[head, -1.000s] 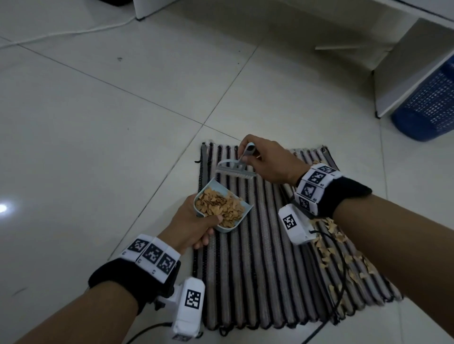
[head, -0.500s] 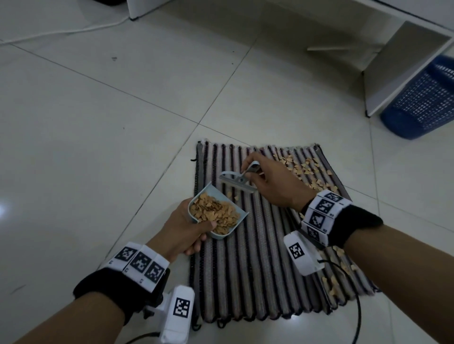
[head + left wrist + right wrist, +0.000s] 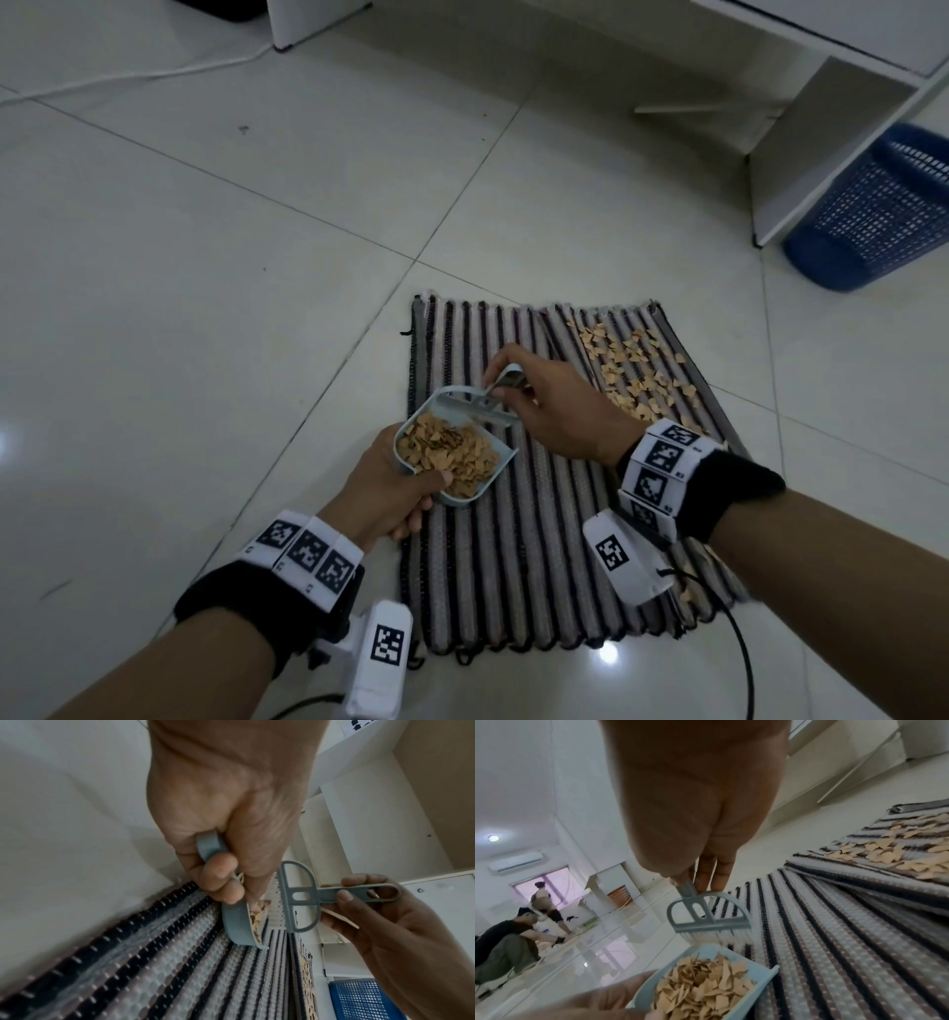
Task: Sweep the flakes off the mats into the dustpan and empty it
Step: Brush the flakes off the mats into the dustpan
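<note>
The left hand (image 3: 382, 488) grips the dustpan (image 3: 452, 452), heaped with tan flakes (image 3: 449, 452), thumb hooked over its near rim, above the left striped mat (image 3: 493, 565). The right hand (image 3: 557, 411) pinches the brush (image 3: 480, 403) handle; bristles meet the pan's far edge. Loose flakes lie on the right mat (image 3: 667, 370).

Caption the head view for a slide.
Left hand holds a flake-filled dustpan; right hand holds the brush; flakes remain on the right mat.

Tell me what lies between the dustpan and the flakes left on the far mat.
In the head view, the right hand holding the brush, and bare striped mat, lie between the dustpan and the loose flakes.
</note>
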